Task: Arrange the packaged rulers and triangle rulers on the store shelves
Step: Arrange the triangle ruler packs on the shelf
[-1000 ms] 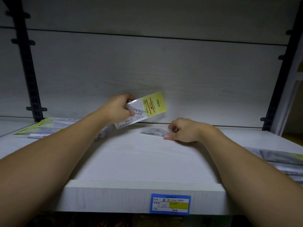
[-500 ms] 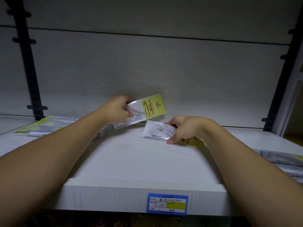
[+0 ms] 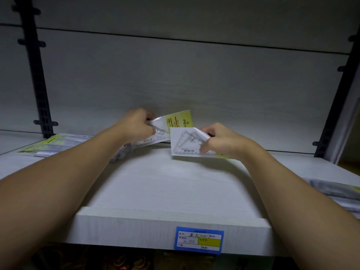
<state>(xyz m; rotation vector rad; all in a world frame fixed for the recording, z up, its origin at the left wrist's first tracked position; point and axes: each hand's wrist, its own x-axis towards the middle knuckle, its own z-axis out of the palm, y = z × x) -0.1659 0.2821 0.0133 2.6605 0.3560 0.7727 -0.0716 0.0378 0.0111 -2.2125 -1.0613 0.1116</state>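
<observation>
Centre of frame, at the back of the white shelf [image 3: 175, 184]: two packaged triangle rulers are held. The left packet [image 3: 171, 127] is gripped by the curled fingers of the left hand [image 3: 137, 126]; its long axis rises toward the upper right, yellow header card uppermost. The right packet [image 3: 187, 143] is pinched by the right hand [image 3: 220, 141], lifted at its left end, long axis roughly horizontal, its yellow end under the hand. More packets [image 3: 50, 145] lie flat at the left edge.
</observation>
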